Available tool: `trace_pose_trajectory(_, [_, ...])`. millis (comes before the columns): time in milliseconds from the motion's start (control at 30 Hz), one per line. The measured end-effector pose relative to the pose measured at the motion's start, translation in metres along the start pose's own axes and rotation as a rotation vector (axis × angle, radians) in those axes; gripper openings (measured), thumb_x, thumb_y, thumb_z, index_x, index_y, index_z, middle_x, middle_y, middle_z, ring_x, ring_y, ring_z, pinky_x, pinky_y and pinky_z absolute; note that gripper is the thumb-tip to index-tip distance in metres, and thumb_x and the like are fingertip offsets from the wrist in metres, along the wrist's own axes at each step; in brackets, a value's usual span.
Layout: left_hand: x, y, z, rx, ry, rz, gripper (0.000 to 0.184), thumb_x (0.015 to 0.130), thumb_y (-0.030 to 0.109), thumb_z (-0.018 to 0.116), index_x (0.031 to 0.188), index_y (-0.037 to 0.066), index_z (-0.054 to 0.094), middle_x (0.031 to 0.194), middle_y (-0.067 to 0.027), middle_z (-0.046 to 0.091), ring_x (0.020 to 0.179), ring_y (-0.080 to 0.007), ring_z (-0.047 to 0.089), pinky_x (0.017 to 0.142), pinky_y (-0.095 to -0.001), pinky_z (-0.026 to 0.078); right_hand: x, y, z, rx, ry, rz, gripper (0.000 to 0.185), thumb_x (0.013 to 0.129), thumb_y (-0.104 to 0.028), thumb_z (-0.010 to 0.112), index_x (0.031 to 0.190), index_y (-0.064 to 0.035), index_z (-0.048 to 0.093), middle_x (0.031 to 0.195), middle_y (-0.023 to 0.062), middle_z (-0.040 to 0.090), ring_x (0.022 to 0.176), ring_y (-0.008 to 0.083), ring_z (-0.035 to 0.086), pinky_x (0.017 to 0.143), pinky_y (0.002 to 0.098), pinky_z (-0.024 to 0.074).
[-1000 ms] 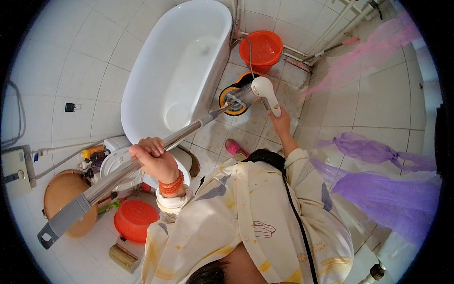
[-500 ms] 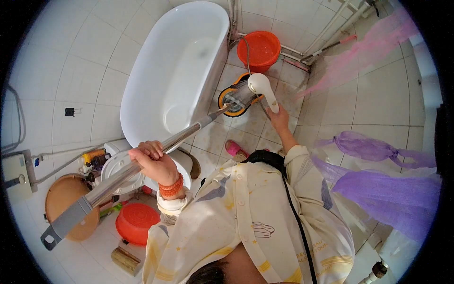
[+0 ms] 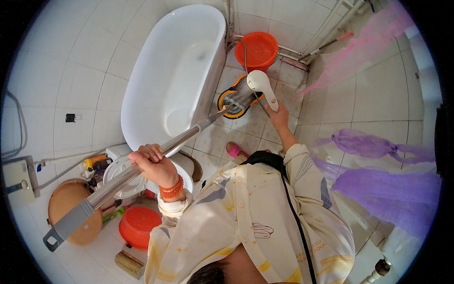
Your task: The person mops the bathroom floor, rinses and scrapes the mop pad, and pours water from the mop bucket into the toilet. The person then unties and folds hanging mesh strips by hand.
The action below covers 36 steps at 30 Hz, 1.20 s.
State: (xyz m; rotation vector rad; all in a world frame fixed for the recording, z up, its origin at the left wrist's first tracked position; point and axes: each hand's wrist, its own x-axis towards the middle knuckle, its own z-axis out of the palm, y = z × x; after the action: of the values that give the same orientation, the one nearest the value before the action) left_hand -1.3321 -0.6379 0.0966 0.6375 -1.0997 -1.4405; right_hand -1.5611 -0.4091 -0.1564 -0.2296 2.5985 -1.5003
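Note:
My left hand (image 3: 158,165), with an orange bead bracelet on its wrist, is closed around the silver pole of a mop (image 3: 182,138). The pole runs slantwise from its grey grip at lower left down to an orange-and-black mop bucket (image 3: 220,100) on the floor, where the mop's end sits. My right hand (image 3: 280,117) grips the handle of a cream shower head (image 3: 259,82). It is held over the bucket, and water sprays from it onto the mop's end. A grey hose (image 3: 245,54) hangs behind the shower head.
The white bathtub (image 3: 137,94) stands left of the bucket, and a red bucket (image 3: 257,52) sits in the far corner. At left are a toilet (image 3: 124,189), a red basin (image 3: 139,227) and a brown round board (image 3: 71,208). Purple netting (image 3: 383,196) hangs at right.
Both hands keep their holds on the mop and the shower head, almost unmoved. The whole view has shifted slightly, and water still sprays into the mop bucket.

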Motion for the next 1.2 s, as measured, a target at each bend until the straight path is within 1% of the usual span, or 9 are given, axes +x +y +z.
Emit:
trace_pose_trajectory(200, [0.001, -0.003, -0.005, -0.018, -0.018, 0.016, 0.043, 0.091, 0.039, 0.047, 0.061, 0.013, 0.031, 0.053, 0.0024, 0.031, 0.045, -0.0079, 0.028, 0.047, -0.0231, 0.026, 0.002, -0.001, -0.001, -0.052, 0.018, 0.019, 0.028, 0.077, -0.026, 0.068, 0.096, -0.0069, 0.061, 0.078, 0.0087, 0.063, 0.072, 0.0182, 0.059, 0.065, 0.0312, 0.0448])
trace_pose_trajectory(400, [0.008, 0.002, 0.009, -0.018, -0.014, 0.048, 0.043, 0.092, 0.040, 0.045, 0.060, 0.015, 0.031, 0.051, 0.0041, 0.026, 0.046, -0.0078, 0.026, 0.047, -0.0223, 0.022, 0.002, 0.000, -0.006, -0.138, 0.017, 0.054, 0.031, 0.075, -0.030, 0.068, 0.092, -0.0057, 0.059, 0.080, 0.0128, 0.063, 0.073, 0.0245, 0.061, 0.065, 0.0341, 0.0458])
trace_pose_trajectory(533, [0.031, 0.008, 0.019, -0.032, -0.104, 0.136, 0.044, 0.090, 0.043, 0.047, 0.061, 0.014, 0.032, 0.053, 0.0035, 0.030, 0.044, -0.0072, 0.025, 0.045, -0.0223, 0.022, 0.002, 0.003, -0.010, -0.166, 0.060, -0.019, 0.032, 0.075, -0.029, 0.068, 0.091, -0.0041, 0.058, 0.080, 0.0140, 0.063, 0.074, 0.0263, 0.061, 0.065, 0.0351, 0.0462])
trace_pose_trajectory(600, [0.041, 0.016, 0.026, -0.041, -0.066, 0.130, 0.044, 0.090, 0.044, 0.047, 0.060, 0.015, 0.032, 0.052, 0.0038, 0.029, 0.044, -0.0070, 0.025, 0.044, -0.0220, 0.022, 0.002, 0.000, -0.011, -0.171, 0.073, -0.024, 0.032, 0.075, -0.029, 0.068, 0.092, -0.0035, 0.058, 0.080, 0.0145, 0.063, 0.074, 0.0266, 0.061, 0.065, 0.0351, 0.0463])
trace_pose_trajectory(667, [0.049, 0.023, 0.030, -0.037, -0.038, 0.147, 0.045, 0.090, 0.045, 0.047, 0.059, 0.016, 0.031, 0.050, 0.0045, 0.026, 0.044, -0.0063, 0.023, 0.044, -0.0215, 0.020, 0.001, -0.006, -0.015, -0.106, 0.007, 0.097, 0.040, 0.073, -0.031, 0.069, 0.103, -0.0055, 0.061, 0.093, 0.0167, 0.063, 0.087, 0.0310, 0.061, 0.074, 0.0392, 0.0473])
trace_pose_trajectory(800, [0.054, 0.026, 0.017, -0.034, -0.050, 0.124, 0.045, 0.090, 0.043, 0.047, 0.059, 0.017, 0.028, 0.051, 0.0050, 0.026, 0.044, -0.0059, 0.024, 0.044, -0.0207, 0.022, 0.002, 0.005, -0.008, -0.068, 0.017, 0.074, 0.042, 0.073, -0.030, 0.070, 0.105, -0.0048, 0.060, 0.094, 0.0165, 0.064, 0.087, 0.0300, 0.062, 0.075, 0.0388, 0.0472])
trace_pose_trajectory(867, [0.051, 0.027, 0.012, -0.024, -0.018, 0.107, 0.046, 0.090, 0.043, 0.047, 0.058, 0.017, 0.028, 0.051, 0.0050, 0.026, 0.044, -0.0058, 0.024, 0.044, -0.0204, 0.022, 0.000, 0.007, -0.006, -0.009, 0.003, 0.091, 0.035, 0.076, -0.029, 0.069, 0.100, -0.0045, 0.060, 0.089, 0.0074, 0.063, 0.081, 0.0164, 0.056, 0.073, 0.0318, 0.0444])
trace_pose_trajectory(1067, [0.044, 0.030, -0.008, 0.001, 0.111, 0.102, 0.045, 0.091, 0.041, 0.047, 0.058, 0.017, 0.029, 0.050, 0.0051, 0.024, 0.044, -0.0061, 0.023, 0.043, -0.0207, 0.022, -0.001, 0.014, 0.002, 0.157, 0.007, 0.007, 0.039, 0.075, -0.025, 0.067, 0.107, -0.0051, 0.058, 0.093, 0.0077, 0.062, 0.085, 0.0168, 0.057, 0.076, 0.0312, 0.0446])
trace_pose_trajectory(1200, [0.037, 0.030, -0.018, -0.002, 0.119, 0.112, 0.045, 0.091, 0.040, 0.047, 0.057, 0.016, 0.029, 0.050, 0.0051, 0.025, 0.044, -0.0065, 0.023, 0.045, -0.0208, 0.022, 0.008, 0.036, 0.015, 0.050, -0.080, 0.031, 0.040, 0.073, -0.021, 0.065, 0.110, -0.0053, 0.056, 0.095, 0.0104, 0.062, 0.088, 0.0195, 0.058, 0.077, 0.0326, 0.0448])
